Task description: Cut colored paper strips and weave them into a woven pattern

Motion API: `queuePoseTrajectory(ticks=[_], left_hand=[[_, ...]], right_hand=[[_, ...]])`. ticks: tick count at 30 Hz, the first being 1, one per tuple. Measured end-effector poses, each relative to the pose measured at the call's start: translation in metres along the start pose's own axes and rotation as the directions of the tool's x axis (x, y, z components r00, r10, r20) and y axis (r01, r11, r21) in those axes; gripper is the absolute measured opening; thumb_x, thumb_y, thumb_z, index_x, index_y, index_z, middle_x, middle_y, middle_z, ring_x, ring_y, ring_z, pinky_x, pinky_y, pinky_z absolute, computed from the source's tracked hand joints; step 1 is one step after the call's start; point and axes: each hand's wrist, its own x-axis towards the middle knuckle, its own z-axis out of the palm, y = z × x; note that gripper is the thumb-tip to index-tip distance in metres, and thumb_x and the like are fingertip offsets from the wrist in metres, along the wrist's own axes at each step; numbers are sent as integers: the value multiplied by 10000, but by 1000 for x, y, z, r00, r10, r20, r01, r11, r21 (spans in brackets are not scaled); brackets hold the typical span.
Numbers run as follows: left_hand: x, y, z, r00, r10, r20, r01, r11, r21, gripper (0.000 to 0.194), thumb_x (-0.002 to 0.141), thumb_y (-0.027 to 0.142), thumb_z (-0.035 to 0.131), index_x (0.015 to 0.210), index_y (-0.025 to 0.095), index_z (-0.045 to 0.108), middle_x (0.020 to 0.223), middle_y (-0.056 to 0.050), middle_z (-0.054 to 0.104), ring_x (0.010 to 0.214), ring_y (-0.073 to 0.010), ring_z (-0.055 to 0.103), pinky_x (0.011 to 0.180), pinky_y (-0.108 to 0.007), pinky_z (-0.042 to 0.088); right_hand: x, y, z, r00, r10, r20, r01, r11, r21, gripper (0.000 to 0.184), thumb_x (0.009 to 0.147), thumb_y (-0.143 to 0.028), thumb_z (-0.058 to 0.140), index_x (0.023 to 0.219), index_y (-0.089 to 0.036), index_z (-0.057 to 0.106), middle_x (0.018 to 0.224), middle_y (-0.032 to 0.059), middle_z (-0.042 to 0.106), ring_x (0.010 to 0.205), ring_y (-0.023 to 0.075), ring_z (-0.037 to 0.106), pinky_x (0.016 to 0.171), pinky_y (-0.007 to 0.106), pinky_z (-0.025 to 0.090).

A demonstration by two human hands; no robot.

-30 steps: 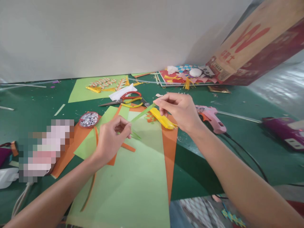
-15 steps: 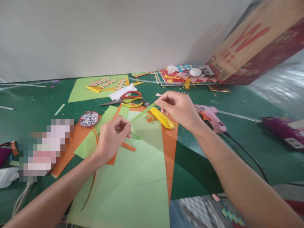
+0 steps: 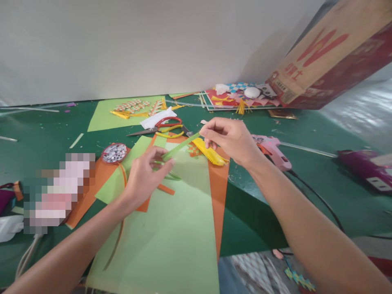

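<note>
Head view: R hand (image 3: 228, 139) is pinching one end of a green strip (image 3: 182, 147) btwn thumb & index, other fingers curling in. Strip is stretching down-left to L hand (image 3: 148, 171), above the green sheet (image 3: 177, 237). L hand's thumb is standing apart from its index, w/ strip passing btwn; can't tell if it's gripping or just letting strip rest there. A thin green loop is showing just below L fingers; can't tell if same strip.

Green sheet is overlapping orange paper (image 3: 219, 204), which is poking out at R. Orange scrap (image 3: 165, 189) is lying just beside L hand; curved orange strip (image 3: 118, 241) is lying to its left. Yellow tool (image 3: 211, 152) is lying near R hand, woven patch (image 3: 194, 151) just beside it.

Farther back, red-handled scissors (image 3: 151, 131) & yellow-handled scissors (image 3: 168, 137) are lying close together. Round dish (image 3: 114, 153) w/ small bits is sitting up-left of L hand. Pink glue gun (image 3: 274, 152) is lying R of R hand, clear stick (image 3: 309, 150) poking out its rear, twd purple socket box (image 3: 366, 169). Tasseled pcs (image 3: 134, 106) are lying at back of green table (image 3: 245, 228); paper bag (image 3: 321, 57) is standing tilted, back R.
</note>
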Motion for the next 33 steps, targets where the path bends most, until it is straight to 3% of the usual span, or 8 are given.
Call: queuePoseTrajectory(ticks=[2, 4, 10, 13, 19, 23, 29, 33], left_hand=[[0, 2, 0, 1000, 16, 19, -15, 1000, -26, 271, 758, 374, 707, 953, 200, 638, 1006, -47, 710, 904, -173, 680, 803, -245, 535], [-1, 5, 0, 995, 9, 101, -3, 998, -64, 266, 804, 403, 664, 973, 198, 656, 977, -51, 724, 924, -184, 685, 828, -255, 534], [-4, 16, -2, 922, -141, 360, 216, 960, -176, 386, 874, 502, 528, 742, 170, 673, 737, -67, 723, 606, -173, 681, 476, -237, 528], [-2, 17, -3, 883, -167, 440, 292, 928, -234, 405, 858, 523, 538, 744, 161, 680, 649, -58, 700, 534, -165, 659, 434, -230, 496], [0, 14, -5, 846, -153, 510, 299, 929, -218, 339, 888, 425, 546, 735, 149, 669, 662, -27, 702, 552, -132, 665, 551, -224, 507], [0, 10, -4, 849, -120, 515, 306, 905, -295, 261, 914, 332, 525, 792, 145, 661, 674, 0, 694, 490, -92, 635, 561, -210, 493], [2, 7, -5, 826, -64, 559, 345, 843, -413, 272, 938, 317, 488, 784, 141, 625, 626, 14, 659, 473, -89, 617, 535, -205, 495], [1, 7, -5, 803, -83, 590, 382, 831, -404, 289, 949, 317, 478, 778, 134, 623, 618, 14, 649, 460, -78, 598, 526, -200, 501]], right_hand=[[-1, -1, 2, 996, 11, 83, -11, 1000, 7, 193, 767, -313, 698, 662, -173, 618, 552, -14, 568, 483, 83, 485, 495, 244, 371], [-3, -3, 5, 983, 40, 179, -43, 999, 14, 208, 742, -325, 724, 651, -170, 619, 544, -16, 569, 492, 88, 507, 500, 241, 382], [-7, -6, 16, 935, 95, 342, -125, 990, 69, 229, 719, -348, 741, 647, -169, 618, 512, -28, 559, 476, 80, 490, 470, 225, 369], [-9, -6, 21, 922, 104, 373, -158, 981, 116, 237, 698, -354, 752, 643, -168, 617, 504, -37, 548, 464, 75, 481, 457, 221, 371], [-10, -4, 26, 919, 102, 381, -178, 969, 171, 241, 691, -330, 753, 639, -166, 584, 494, -44, 539, 461, 74, 485, 458, 217, 384], [-10, -3, 26, 916, 95, 390, -193, 956, 220, 209, 714, -295, 732, 659, -159, 583, 501, -41, 543, 468, 74, 500, 462, 214, 392], [-10, -2, 25, 866, 26, 500, -189, 942, 279, 168, 746, -216, 686, 891, -141, 650, 633, -18, 620, 538, 93, 568, 473, 217, 429], [-11, -4, 27, 852, 2, 523, -179, 940, 289, 122, 765, -226, 682, 853, -145, 663, 631, -16, 631, 546, 80, 548, 494, 210, 433]])
